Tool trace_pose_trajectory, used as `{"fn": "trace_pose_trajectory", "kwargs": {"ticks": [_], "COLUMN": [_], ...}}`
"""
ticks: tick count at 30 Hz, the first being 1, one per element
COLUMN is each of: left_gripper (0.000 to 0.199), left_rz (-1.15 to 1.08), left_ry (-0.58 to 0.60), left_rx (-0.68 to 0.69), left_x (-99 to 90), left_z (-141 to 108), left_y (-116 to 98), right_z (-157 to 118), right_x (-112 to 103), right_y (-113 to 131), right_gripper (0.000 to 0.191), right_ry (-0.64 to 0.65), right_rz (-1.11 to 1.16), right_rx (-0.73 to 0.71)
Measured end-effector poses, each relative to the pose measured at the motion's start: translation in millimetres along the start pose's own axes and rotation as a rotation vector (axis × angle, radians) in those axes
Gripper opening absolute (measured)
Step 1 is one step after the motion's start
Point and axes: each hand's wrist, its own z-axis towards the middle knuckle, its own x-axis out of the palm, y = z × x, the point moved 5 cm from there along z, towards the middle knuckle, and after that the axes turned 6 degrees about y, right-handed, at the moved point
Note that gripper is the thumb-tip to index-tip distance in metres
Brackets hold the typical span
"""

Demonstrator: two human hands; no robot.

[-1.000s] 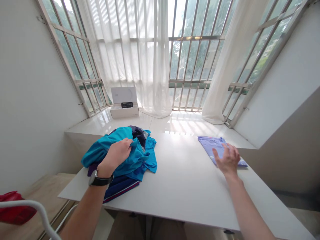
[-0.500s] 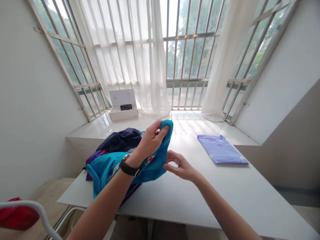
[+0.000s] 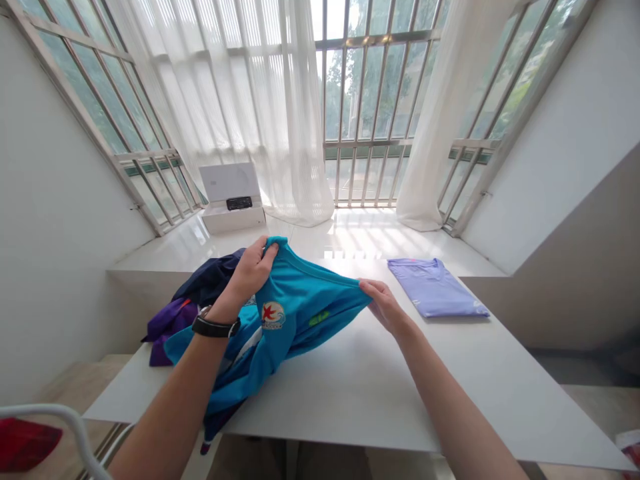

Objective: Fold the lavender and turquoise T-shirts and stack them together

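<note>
My left hand (image 3: 253,270) pinches the collar of a turquoise sports T-shirt (image 3: 300,310) above the white table, and a star badge shows on its chest. My right hand (image 3: 383,307) grips the shirt's opposite edge, stretching the fabric between my hands. The lower part of the shirt hangs onto a heap of clothes, with a navy garment (image 3: 210,280) and a purple garment (image 3: 170,321) showing beneath my left forearm. To the right of my right hand lies a folded lavender T-shirt (image 3: 433,288), apart from it. A black wristwatch (image 3: 215,327) circles my left wrist.
The white table (image 3: 340,393) ends in a front edge close to me. Behind it runs a glossy white window ledge holding an open white box (image 3: 233,200) with a black item inside. Sheer curtains and barred windows stand beyond. A white chair frame (image 3: 60,417) and red cloth sit lower left.
The turquoise shirt has risen from the heap and now spreads between both hands, with my right hand newly gripping it. The lavender shirt now lies flat and neat, and the view has tilted.
</note>
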Motion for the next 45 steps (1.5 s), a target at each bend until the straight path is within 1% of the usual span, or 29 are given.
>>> {"fn": "trace_pose_trajectory", "kwargs": {"ticks": [2, 3, 5, 7, 9, 13, 16, 18, 21, 22, 24, 26, 28, 30, 31, 32, 35, 36, 37, 38, 40, 41, 42, 43, 45], "left_gripper": [0.031, 0.033, 0.037, 0.039, 0.041, 0.042, 0.038, 0.038, 0.042, 0.043, 0.045, 0.047, 0.048, 0.048, 0.049, 0.05, 0.054, 0.054, 0.055, 0.056, 0.051, 0.047, 0.043, 0.04, 0.036], "left_rz": [-0.028, -0.043, -0.064, -0.078, -0.094, -0.22, -0.353, -0.402, -0.443, -0.452, -0.47, -0.485, -0.49, -0.48, -0.471, -0.455, -0.342, -0.293, -0.248, -0.211, -0.167, -0.156, -0.151, -0.156, -0.221], "left_ry": [0.12, 0.172, 0.235, 0.263, 0.279, 0.289, 0.25, 0.199, 0.117, 0.098, 0.085, 0.071, 0.05, 0.049, 0.066, 0.087, 0.18, 0.248, 0.346, 0.47, 0.719, 0.795, 0.818, 0.789, 0.636], "left_rx": [-0.045, -0.06, -0.077, -0.087, -0.088, -0.108, -0.153, -0.184, -0.23, -0.241, -0.26, -0.283, -0.311, -0.331, -0.335, -0.333, -0.326, -0.32, -0.313, -0.303, -0.274, -0.258, -0.242, -0.224, -0.184], "left_x": [-1.3, 1.2, 9.8, 20.1, 28.9, 37.9, 40.9, 43.6, 50.2, 53.1, 59.7, 64.8, 67.4, 67.9, 67.9, 67.4, 65.6, 66.9, 69.9, 74.5, 84.1, 86.7, 86.9, 84.6, 74.5], "left_z": [-4, -7, -11, -14, -15, -18, -18, -17, -13, -13, -13, -15, -19, -22, -23, -24, -27, -28, -30, -33, -41, -43, -44, -43, -37], "left_y": [0, 0, 0, 3, 5, 4, 8, 16, 37, 45, 61, 75, 86, 93, 95, 97, 103, 104, 104, 103, 98, 94, 89, 85, 75], "right_z": [-5, -7, -13, -18, -21, -25, -24, -20, -12, -10, -8, -7, -7, -7, -8, -8, -11, -13, -14, -16, -20, -23, -25, -28, -33], "right_x": [-16, -24, -38, -52, -63, -79, -85, -89, -97, -100, -105, -105, -99, -89, -86, -83, -81, -80, -80, -81, -83, -85, -87, -88, -91], "right_y": [14, 18, 20, 18, 14, 15, 15, 9, -9, -16, -28, -36, -37, -31, -26, -20, -4, -1, 2, 4, 8, 11, 13, 15, 19], "right_gripper": [0.032, 0.03, 0.026, 0.025, 0.026, 0.026, 0.034, 0.04, 0.042, 0.042, 0.041, 0.039, 0.037, 0.038, 0.04, 0.041, 0.041, 0.043, 0.043, 0.043, 0.041, 0.041, 0.042, 0.042, 0.042], "right_ry": [-0.118, -0.173, -0.299, -0.427, -0.513, -0.58, -0.558, -0.55, -0.579, -0.587, -0.579, -0.505, -0.35, -0.213, -0.197, -0.217, -0.361, -0.398, -0.428, -0.455, -0.5, -0.514, -0.52, -0.516, -0.485], "right_rz": [0.119, 0.171, 0.261, 0.334, 0.39, 0.42, 0.306, 0.105, -0.315, -0.416, -0.507, -0.576, -0.692, -0.763, -0.748, -0.695, -0.37, -0.261, -0.173, -0.111, -0.05, -0.031, -0.015, 0.002, 0.044], "right_rx": [-0.058, -0.084, -0.124, -0.136, -0.122, -0.116, -0.11, -0.061, 0.043, 0.068, 0.106, 0.161, 0.225, 0.244, 0.229, 0.204, 0.142, 0.136, 0.135, 0.138, 0.148, 0.152, 0.157, 0.166, 0.199]}}
